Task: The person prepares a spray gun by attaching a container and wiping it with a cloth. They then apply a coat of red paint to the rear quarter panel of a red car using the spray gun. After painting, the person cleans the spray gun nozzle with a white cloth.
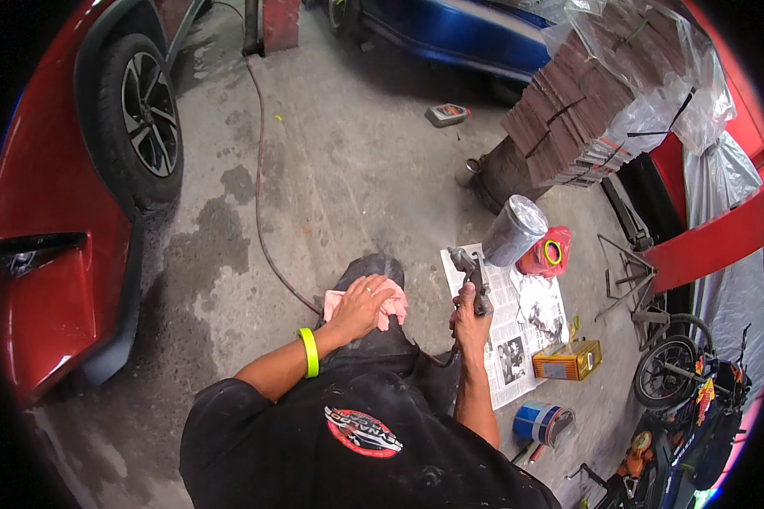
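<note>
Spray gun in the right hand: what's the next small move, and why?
Probably bring the pink cloth across to the spray gun for a wipe. The left hand already lies on the cloth at the knee, while the right hand holds the gun apart from it, toward the newspaper side.

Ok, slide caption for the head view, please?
The left hand rests on a pink cloth while the right hand grips what looks like a spray gun near newspaper, a red car at left.

Stained grey concrete floor (356, 153) between a red car (51, 204) and a blue car (458, 36)
</note>
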A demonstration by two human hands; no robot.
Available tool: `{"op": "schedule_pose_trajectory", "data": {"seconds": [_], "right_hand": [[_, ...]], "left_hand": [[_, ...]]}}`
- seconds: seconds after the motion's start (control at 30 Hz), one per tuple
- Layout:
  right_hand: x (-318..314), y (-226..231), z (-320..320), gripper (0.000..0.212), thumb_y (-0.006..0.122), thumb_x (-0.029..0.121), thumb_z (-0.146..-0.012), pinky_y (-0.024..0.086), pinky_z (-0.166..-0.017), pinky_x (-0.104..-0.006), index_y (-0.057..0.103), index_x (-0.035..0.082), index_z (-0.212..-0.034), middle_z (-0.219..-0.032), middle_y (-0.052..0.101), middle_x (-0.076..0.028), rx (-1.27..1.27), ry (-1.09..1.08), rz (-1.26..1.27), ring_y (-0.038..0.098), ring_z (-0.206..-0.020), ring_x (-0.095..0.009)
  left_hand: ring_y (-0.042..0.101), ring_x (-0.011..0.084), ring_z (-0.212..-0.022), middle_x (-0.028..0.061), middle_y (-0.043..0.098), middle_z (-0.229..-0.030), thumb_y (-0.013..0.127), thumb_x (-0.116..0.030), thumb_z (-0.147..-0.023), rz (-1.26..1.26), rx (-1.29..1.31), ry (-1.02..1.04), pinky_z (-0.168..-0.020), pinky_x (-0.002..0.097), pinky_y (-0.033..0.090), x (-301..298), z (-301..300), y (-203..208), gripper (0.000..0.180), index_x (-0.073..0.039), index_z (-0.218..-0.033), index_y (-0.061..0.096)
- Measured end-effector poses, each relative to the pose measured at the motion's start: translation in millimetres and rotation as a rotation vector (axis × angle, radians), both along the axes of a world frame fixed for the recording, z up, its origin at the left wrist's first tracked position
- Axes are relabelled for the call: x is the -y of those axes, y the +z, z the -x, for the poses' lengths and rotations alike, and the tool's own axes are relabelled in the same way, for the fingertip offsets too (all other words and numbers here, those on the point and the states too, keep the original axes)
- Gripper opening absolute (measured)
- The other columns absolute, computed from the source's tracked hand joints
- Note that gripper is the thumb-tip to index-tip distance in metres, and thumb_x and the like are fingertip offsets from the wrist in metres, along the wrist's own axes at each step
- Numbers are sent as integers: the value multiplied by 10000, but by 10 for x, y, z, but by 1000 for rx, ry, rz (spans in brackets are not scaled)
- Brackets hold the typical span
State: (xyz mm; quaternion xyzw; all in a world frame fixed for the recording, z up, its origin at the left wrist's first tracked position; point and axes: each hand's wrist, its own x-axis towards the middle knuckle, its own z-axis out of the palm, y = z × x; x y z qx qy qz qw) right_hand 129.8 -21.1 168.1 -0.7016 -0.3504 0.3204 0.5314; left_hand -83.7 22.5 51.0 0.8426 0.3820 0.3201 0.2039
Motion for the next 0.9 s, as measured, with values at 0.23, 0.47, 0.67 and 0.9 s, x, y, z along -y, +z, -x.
{"op": "schedule_pose_trajectory", "data": {"seconds": [0.23, 0.47, 0.67, 0.9], "right_hand": [[69, -158, 49, 412, 682, 400, -944, 381, -426, -283, 584, 21, -813, -548, 495, 4, 183, 71, -49, 493, -457, -97], [157, -47, 232, 342, 693, 324, -940, 447, -602, -350, 609, -7, -930, -680, 567, -85, 455, 127, -15, 529, -621, -185], [186, -178, 275, 338, 724, 300, -903, 463, -618, -429, 588, -9, -923, -720, 598, -181, 554, 153, -46, 604, -650, -347], [144, -171, 333, 325, 691, 269, -944, 420, -568, -343, 533, -2, -857, -650, 521, -99, 532, 157, -73, 462, -612, -167]], "left_hand": [[473, 379, -1293, 185, 535, -1356, 582, -59, -817, -6, 1, 1, -1101, 499, 353, -2, -6, 1, 404, -101, -1218, 611], [473, 382, -1293, 182, 536, -1358, 565, -46, -815, -6, -2, 3, -1100, 504, 353, 3, -3, 19, 415, -92, -1225, 610], [469, 382, -1295, 182, 535, -1357, 565, -49, -813, 23, 11, -1, -1098, 513, 355, 18, -13, 114, 419, -108, -1225, 613], [472, 384, -1297, 184, 536, -1358, 554, -53, -820, 26, 2, 14, -1100, 520, 355, 1, -8, 5, 413, -116, -1223, 617]]}}
